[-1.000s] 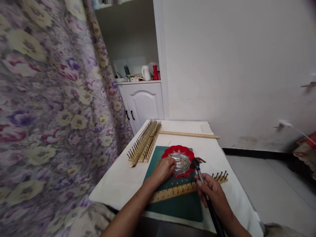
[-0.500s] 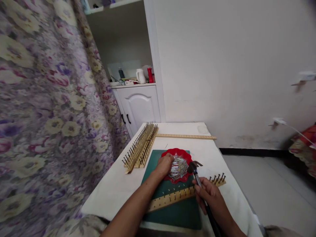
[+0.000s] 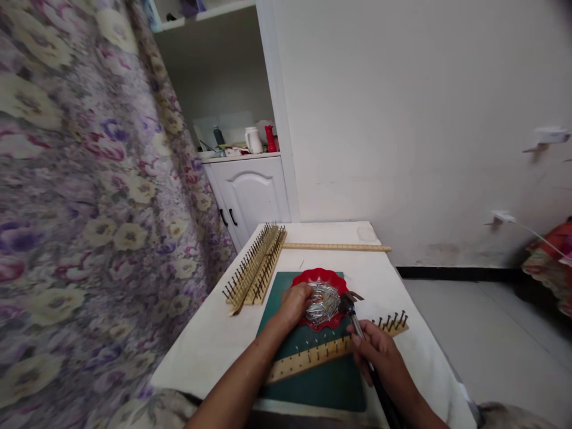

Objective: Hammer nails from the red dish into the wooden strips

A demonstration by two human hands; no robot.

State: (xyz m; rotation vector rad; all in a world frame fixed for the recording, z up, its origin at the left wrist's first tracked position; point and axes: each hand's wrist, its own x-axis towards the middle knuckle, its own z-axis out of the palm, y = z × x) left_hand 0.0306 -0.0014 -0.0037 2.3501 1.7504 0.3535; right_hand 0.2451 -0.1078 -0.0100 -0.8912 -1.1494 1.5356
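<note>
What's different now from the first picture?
The left hand has shifted slightly left over the red dish, towards its rim; I can't tell whether it has picked up a nail. The camera's view has shifted too. The right hand still holds the hammer, and the board looks unmoved.

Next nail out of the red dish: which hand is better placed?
Likely the left hand: its fingers are already at the nails in the red dish, while the right hand grips the hammer.
</note>
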